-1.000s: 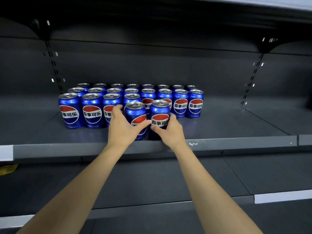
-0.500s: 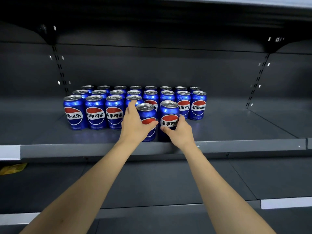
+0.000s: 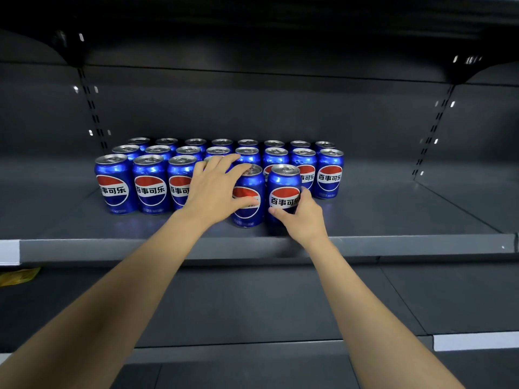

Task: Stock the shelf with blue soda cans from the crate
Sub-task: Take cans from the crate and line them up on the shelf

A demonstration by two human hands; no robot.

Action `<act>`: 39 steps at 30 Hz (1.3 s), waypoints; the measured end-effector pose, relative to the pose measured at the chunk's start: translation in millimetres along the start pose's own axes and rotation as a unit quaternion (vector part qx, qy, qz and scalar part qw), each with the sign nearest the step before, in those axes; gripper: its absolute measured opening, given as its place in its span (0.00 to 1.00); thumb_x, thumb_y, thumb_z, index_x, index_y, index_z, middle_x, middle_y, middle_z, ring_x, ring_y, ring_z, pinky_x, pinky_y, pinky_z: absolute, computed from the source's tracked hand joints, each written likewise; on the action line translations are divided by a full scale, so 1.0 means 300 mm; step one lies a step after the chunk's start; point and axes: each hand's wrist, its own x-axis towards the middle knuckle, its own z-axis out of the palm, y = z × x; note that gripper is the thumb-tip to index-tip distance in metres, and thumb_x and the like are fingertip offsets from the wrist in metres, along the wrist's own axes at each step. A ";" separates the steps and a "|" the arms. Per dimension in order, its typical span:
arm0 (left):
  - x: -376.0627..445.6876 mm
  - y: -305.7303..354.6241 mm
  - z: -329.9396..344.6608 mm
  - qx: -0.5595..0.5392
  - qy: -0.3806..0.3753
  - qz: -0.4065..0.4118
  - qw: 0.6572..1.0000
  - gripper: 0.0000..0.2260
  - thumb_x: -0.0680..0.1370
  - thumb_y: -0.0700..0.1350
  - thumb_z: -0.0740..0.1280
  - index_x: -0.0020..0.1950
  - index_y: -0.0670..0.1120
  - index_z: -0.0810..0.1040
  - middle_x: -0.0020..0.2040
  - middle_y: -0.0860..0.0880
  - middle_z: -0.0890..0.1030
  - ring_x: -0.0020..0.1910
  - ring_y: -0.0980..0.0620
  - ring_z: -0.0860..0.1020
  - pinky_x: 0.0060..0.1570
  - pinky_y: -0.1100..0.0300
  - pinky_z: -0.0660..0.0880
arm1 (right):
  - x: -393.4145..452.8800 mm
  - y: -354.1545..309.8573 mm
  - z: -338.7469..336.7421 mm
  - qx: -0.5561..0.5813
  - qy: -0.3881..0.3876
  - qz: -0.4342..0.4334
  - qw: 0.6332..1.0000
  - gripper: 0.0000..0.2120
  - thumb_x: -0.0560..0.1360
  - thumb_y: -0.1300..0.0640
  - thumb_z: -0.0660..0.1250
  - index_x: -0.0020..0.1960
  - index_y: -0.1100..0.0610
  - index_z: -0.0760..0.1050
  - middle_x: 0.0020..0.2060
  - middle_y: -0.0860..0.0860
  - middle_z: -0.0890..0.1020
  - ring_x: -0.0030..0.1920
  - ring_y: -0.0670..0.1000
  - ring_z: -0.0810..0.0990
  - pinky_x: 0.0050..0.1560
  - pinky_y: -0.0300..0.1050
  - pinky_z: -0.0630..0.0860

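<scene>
Grey shelf (image 3: 393,244): left fingers (image 3: 224,161) spread, right fingers (image 3: 276,211) pinching front can (image 3: 283,189).

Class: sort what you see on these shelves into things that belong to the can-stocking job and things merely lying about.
Job: left hand on blue can; right hand gripping second can; stocked cans; shelf.
Lying about: yellow wrapper on lower shelf.

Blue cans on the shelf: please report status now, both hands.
Left hand opening over one front can. Right hand grips the neighbour can. Both upright on shelf. Nothing in the way.
</scene>
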 end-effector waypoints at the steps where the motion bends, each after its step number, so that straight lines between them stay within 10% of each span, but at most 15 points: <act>1: 0.008 -0.005 -0.001 0.023 -0.001 0.007 1.000 0.33 0.72 0.65 0.65 0.73 0.52 0.64 0.74 0.51 0.63 0.71 0.49 0.60 0.66 0.52 0.53 | 0.003 0.001 0.000 -0.003 0.000 -0.002 1.000 0.26 0.70 0.57 0.75 0.63 0.58 0.68 0.59 0.52 0.78 0.59 0.51 0.76 0.54 0.39 0.70; 39: 0.123 0.011 0.092 0.084 0.008 0.011 0.996 0.30 0.74 0.60 0.65 0.72 0.51 0.65 0.68 0.50 0.72 0.68 0.48 0.64 0.63 0.52 0.56 | 0.161 0.062 0.055 -0.031 0.012 -0.026 0.999 0.28 0.69 0.54 0.76 0.64 0.58 0.67 0.60 0.53 0.77 0.61 0.52 0.75 0.60 0.47 0.74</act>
